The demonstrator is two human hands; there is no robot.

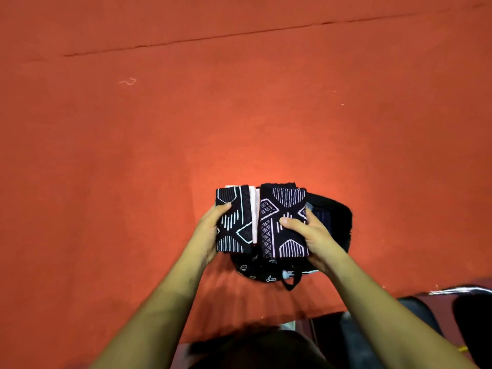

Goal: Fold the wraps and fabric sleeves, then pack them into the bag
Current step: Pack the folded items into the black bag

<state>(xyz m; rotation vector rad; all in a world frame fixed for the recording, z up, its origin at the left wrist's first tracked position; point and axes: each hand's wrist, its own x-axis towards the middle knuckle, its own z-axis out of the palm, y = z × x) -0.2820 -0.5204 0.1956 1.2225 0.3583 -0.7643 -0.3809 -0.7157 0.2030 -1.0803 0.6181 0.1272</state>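
Head — black, white-patterned folded sleeves (277,206)

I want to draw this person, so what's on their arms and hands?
Nothing is worn. The left hand and right hand are bare: no gloves, rings or watch show. The left forearm and right forearm are bare too, no sleeves in view.
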